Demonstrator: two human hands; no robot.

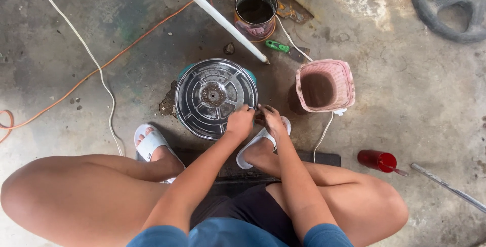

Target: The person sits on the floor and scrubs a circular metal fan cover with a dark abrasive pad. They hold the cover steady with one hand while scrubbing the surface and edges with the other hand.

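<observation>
We note both hands, left hand [239, 122] and right hand [270, 119], pinched together on something small, unidentifiable, at the round metal housing's [215, 96] near-right rim; it could slip onto the gritty floor [405, 105].

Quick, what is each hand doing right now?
Left hand: fingers curled at the edge of the round metal cover; holding anything cannot be told.
Right hand: fingers pinched together; what they hold cannot be told.
</observation>
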